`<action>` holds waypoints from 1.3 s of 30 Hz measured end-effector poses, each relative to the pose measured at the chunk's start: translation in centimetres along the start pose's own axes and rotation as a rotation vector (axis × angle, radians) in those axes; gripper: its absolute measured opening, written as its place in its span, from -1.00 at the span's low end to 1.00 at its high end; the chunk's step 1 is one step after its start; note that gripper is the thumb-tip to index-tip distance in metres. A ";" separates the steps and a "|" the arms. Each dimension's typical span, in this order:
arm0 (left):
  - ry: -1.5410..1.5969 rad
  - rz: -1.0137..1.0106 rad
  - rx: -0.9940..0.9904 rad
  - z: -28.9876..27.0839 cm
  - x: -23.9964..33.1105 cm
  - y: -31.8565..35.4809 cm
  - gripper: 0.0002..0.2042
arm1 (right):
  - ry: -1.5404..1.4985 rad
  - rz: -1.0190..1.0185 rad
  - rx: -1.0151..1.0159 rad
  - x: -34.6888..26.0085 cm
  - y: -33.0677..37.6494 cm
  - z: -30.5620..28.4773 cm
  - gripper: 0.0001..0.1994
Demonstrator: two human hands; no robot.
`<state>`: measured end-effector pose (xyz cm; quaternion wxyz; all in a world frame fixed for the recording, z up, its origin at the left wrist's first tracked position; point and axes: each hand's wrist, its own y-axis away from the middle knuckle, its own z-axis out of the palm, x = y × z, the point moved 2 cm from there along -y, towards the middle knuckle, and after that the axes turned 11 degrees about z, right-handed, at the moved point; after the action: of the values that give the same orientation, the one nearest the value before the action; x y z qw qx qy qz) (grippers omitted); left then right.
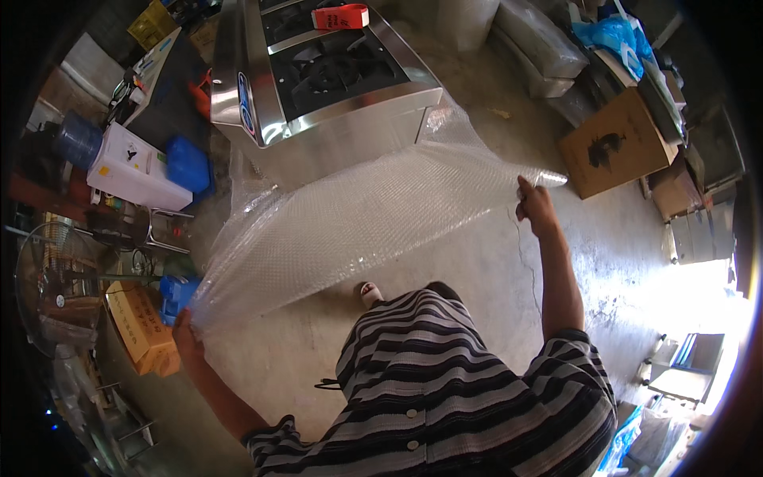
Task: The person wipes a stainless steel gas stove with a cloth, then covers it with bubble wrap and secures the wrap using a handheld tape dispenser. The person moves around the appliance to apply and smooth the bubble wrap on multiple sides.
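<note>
A wide sheet of clear bubble wrap (358, 211) stretches between my two hands. Its far side runs up against the lower front of a stainless steel gas stove (358, 131) with black burners. My left hand (187, 338) grips the sheet's near left corner, low and close to a blue container. Out to the right, my right hand (536, 208) is closed on the other corner, with a bunched end poking past the fingers. The sheet hangs taut and slightly slanted above the floor. On the stove top lies a red tape dispenser or strap-like item (340, 16), its kind unclear.
A cardboard box (616, 145) stands at the right, below stacked goods and a blue plastic bag (612, 38). Along the left are a white water dispenser (137, 167), a blue jerrycan (187, 165), a standing fan (60, 290) and a brown carton (141, 327). Concrete floor (485, 318) lies beneath.
</note>
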<state>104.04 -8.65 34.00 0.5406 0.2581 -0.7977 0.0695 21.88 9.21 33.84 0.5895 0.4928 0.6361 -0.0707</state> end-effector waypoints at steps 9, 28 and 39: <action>0.975 0.151 -0.169 -3.7 1.1 -24.3 -0.63 | -0.507 0.025 -0.527 -21.5 -11.3 8.8 -0.73; -0.750 1.601 0.417 44.9 27.7 11.5 -0.40 | -0.458 0.177 -1.063 -29.7 -21.7 18.1 -0.43; -0.638 1.443 0.028 51.6 31.2 0.3 -0.56 | -0.467 0.247 -0.792 -26.8 -25.3 21.8 -0.57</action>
<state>52.43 -38.98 41.14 0.1035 -0.3091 -0.8838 0.3357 13.87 -32.77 36.96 0.8633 0.2732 0.4011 0.1388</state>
